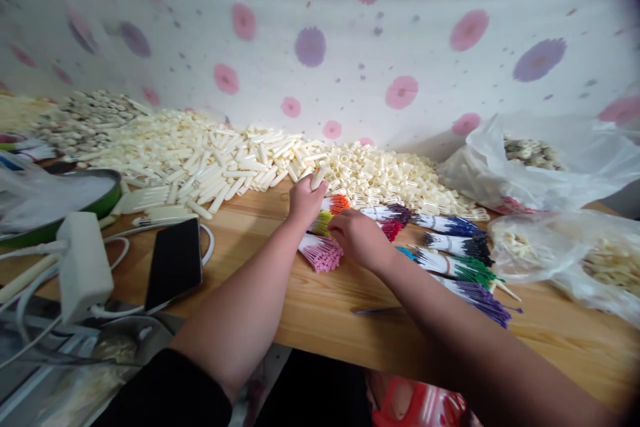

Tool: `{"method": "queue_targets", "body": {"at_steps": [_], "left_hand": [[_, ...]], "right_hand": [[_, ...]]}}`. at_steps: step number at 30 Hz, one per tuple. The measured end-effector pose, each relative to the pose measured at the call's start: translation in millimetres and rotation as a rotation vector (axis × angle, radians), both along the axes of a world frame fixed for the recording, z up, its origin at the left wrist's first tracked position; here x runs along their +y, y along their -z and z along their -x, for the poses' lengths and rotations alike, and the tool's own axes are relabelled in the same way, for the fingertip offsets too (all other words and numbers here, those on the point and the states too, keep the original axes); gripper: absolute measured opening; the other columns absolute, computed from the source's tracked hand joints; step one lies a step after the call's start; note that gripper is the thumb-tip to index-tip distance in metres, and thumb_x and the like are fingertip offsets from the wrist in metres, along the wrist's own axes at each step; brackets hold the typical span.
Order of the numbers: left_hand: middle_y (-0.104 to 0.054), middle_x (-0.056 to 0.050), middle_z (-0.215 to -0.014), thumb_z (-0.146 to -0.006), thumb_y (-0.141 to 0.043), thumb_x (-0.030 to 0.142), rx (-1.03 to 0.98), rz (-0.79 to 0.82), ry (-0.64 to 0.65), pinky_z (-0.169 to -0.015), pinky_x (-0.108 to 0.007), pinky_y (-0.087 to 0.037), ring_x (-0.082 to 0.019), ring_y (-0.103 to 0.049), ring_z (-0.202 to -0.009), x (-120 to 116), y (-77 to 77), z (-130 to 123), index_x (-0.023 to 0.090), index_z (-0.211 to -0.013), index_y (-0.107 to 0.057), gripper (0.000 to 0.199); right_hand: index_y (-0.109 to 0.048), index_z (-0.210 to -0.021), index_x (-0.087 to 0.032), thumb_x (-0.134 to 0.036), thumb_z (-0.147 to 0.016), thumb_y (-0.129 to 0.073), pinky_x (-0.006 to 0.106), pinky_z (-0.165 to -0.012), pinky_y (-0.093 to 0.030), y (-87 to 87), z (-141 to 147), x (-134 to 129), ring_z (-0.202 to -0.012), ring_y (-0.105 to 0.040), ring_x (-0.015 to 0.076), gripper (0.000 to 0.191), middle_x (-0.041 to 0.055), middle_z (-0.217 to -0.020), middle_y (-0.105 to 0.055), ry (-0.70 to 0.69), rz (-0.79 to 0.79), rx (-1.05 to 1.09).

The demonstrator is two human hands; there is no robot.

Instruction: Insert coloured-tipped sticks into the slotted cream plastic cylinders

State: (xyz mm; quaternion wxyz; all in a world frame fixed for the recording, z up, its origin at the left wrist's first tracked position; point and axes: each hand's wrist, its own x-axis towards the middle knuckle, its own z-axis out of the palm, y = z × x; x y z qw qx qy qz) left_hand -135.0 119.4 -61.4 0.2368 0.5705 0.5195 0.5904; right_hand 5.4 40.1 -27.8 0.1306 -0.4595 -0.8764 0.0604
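Observation:
My left hand [306, 201] is closed around a cream plastic tube [318, 177], its end showing above the fingers. Just right of it, my right hand [356, 233] has its fingers bent together over the bundles of colored sticks; what its fingertips hold, if anything, is hidden. Near the hands lie a pink bundle [323, 253], a yellow-green bundle [321, 223] and an orange bundle [337, 203]. Farther right are red, dark purple, blue [450, 225], black [460, 247], green [460, 267] and violet [480, 299] bundles, with white stems.
Cream tubes [230, 160] and smaller cream parts [395, 177] are heaped along the back. Plastic bags [545, 167] stand right. On the left are a phone [174, 264], a white power strip [85, 267], cables and a green-rimmed container [114, 193].

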Motion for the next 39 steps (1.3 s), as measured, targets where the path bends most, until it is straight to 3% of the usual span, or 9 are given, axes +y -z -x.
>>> {"method": "queue_targets", "body": {"at_steps": [6,12,19,24,27,31,34,39], "left_hand": [[-0.046,0.004,-0.054,-0.075,-0.059,0.036,-0.001,-0.038,0.055,-0.055,-0.022,-0.035,-0.011,-0.043,-0.055,-10.8,2.8,-5.0,0.016,-0.063,-0.055,0.023],[-0.044,0.005,-0.054,-0.075,-0.059,0.034,-0.026,-0.111,0.096,-0.056,-0.022,-0.036,-0.011,-0.042,-0.056,-15.0,6.7,-3.1,0.017,-0.06,-0.051,0.024],[-0.045,0.004,-0.058,-0.075,-0.058,0.033,-0.024,-0.115,0.138,-0.058,-0.022,-0.038,-0.011,-0.041,-0.057,-13.1,9.3,-2.3,0.017,-0.06,-0.05,0.024],[-0.05,0.002,-0.061,-0.076,-0.057,0.031,0.101,-0.113,0.134,-0.063,-0.024,-0.041,-0.013,-0.047,-0.063,-17.4,7.0,-1.0,0.016,-0.06,-0.049,0.023],[-0.05,0.001,-0.061,-0.076,-0.056,0.03,0.175,-0.104,0.133,-0.062,-0.024,-0.04,-0.013,-0.046,-0.062,-17.0,6.0,0.3,0.017,-0.06,-0.05,0.022],[-0.047,0.002,-0.06,-0.076,-0.057,0.025,0.244,-0.091,0.162,-0.061,-0.024,-0.037,-0.012,-0.044,-0.061,-20.3,-2.4,-2.6,0.017,-0.058,-0.049,0.021],[-0.046,0.003,-0.058,-0.071,-0.063,0.024,0.304,-0.093,0.255,-0.059,-0.023,-0.034,-0.011,-0.042,-0.06,-30.3,-14.3,-11.7,0.017,-0.055,-0.049,0.022],[-0.041,0.006,-0.052,-0.072,-0.067,0.034,0.445,0.1,0.679,-0.048,-0.021,-0.028,-0.009,-0.039,-0.052,-52.7,-26.6,-30.4,0.016,-0.059,-0.055,0.025]], "right_hand": [[-0.068,-0.081,-0.017,-0.029,-0.085,-0.054,0.025,-0.063,-0.041,4.9,15.5,-10.2,-0.077,-0.061,0.0185,0.018,0.0076,-0.082,-0.065,0.007,0.02,-0.131],[-0.066,-0.083,-0.014,-0.01,-0.084,-0.046,0.028,-0.062,-0.044,10.9,26.6,-19.5,-0.081,-0.062,0.024,0.02,0.0118,-0.083,-0.065,0.074,-0.07,-0.225],[-0.066,-0.081,-0.017,-0.015,-0.085,-0.047,0.027,-0.056,-0.044,12.1,23.1,-19.1,-0.075,-0.065,0.023,0.02,0.0086,-0.081,-0.067,0.085,-0.053,-0.254],[-0.064,-0.08,-0.015,-0.013,-0.085,-0.044,0.028,-0.055,-0.041,16.2,26.1,-20.1,-0.073,-0.065,0.0237,0.02,0.0111,-0.081,-0.067,0.072,-0.056,-0.209],[-0.062,-0.08,-0.015,-0.016,-0.086,-0.042,0.027,-0.052,-0.036,15.2,16.2,-19.6,-0.071,-0.065,0.024,0.022,0.0111,-0.081,-0.067,0.089,-0.078,-0.215],[-0.059,-0.074,-0.02,-0.021,-0.087,-0.042,0.026,-0.049,-0.029,3.4,-27.2,-13.5,-0.06,-0.061,0.0192,0.022,0.0057,-0.071,-0.066,0.122,-0.033,-0.201],[-0.057,-0.072,-0.021,-0.024,-0.087,-0.045,0.026,-0.055,-0.034,-6.1,-65.6,-6.1,-0.06,-0.056,0.0155,0.019,0.0024,-0.068,-0.062,0.067,0.057,-0.046],[-0.057,-0.08,-0.019,-0.021,-0.088,-0.043,0.027,-0.062,-0.04,-8.4,-90.0,-2.4,-0.067,-0.055,0.0159,0.017,0.0051,-0.078,-0.059,-0.061,0.029,0.168]]}}
